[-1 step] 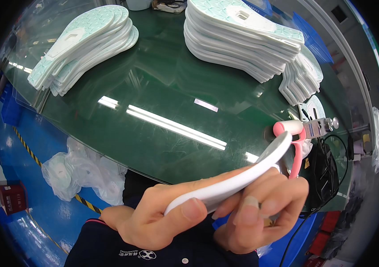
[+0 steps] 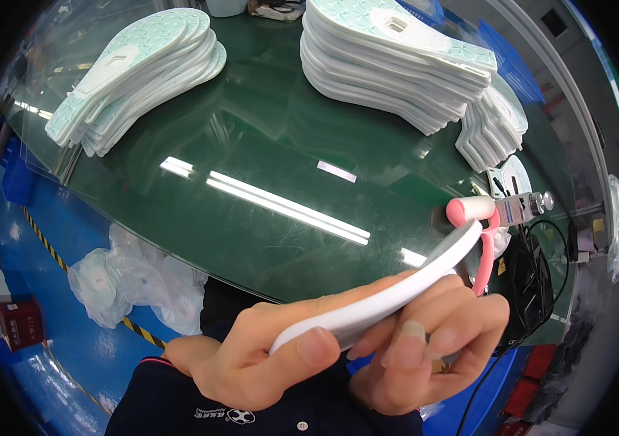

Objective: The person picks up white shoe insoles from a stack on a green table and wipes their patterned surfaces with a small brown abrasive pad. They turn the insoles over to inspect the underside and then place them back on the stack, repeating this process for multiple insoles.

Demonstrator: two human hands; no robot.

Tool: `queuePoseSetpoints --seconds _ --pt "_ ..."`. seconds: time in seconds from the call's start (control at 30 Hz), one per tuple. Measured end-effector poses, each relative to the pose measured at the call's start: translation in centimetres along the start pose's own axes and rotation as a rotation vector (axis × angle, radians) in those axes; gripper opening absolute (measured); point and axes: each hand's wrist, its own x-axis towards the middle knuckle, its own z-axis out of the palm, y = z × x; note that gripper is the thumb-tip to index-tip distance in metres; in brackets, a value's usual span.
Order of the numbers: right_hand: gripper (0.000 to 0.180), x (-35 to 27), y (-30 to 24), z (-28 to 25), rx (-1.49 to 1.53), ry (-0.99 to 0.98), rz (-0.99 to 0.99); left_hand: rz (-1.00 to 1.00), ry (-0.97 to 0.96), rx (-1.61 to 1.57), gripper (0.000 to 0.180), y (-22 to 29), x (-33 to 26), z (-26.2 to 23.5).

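My left hand (image 2: pixel 251 356) grips one end of a white curved plate (image 2: pixel 382 305), thumb on its near face and fingers behind. The plate is seen almost edge-on, tilted up to the right, above the table's near edge. Against its lower side, my right hand (image 2: pixel 425 349) is closed with bent fingers; whatever they pinch is too small or hidden to name. Just past the plate's raised end lies a roller with a pink handle (image 2: pixel 485 261). A clear bottle with a metal top (image 2: pixel 516 209) lies next to the roller.
On the green table (image 2: pixel 266 167) stand a left stack (image 2: pixel 142 80) and a taller right stack (image 2: pixel 389 73) of white and mint foot-shaped plates. A smaller stack (image 2: pixel 494 127) sits beside it. At right are a black bag (image 2: pixel 531 283) and cable. Plastic-wrapped pieces (image 2: pixel 142 280) are at lower left.
The white plate's raised end has shifted slightly to the right and down, and my right hand has moved a little to the right with it. My left hand keeps its grip.
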Motion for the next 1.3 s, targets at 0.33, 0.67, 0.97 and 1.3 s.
queuePoseSetpoints --seconds 0.33,0.67,0.97,1.3 --pt "0.029 0.6 0.9 -0.3 0.021 -0.074 -0.145 -0.116 -0.306 -0.139 0.054 1.0 0.3 -0.9" --pt "0.029 0.9 0.7 -0.6 -0.021 -0.12 -0.148 -0.074 -0.236 -0.071 0.056 0.3 0.4 -0.7" --pt "0.029 1.2 0.8 -0.4 -0.144 -0.121 -0.207 -0.146 -0.318 -0.1 0.055 0.7 0.6 -1.0" --pt "0.028 0.6 0.4 -0.1 0.167 -0.042 -0.124 -0.149 -0.137 -0.077 0.055 0.4 0.5 -0.4"
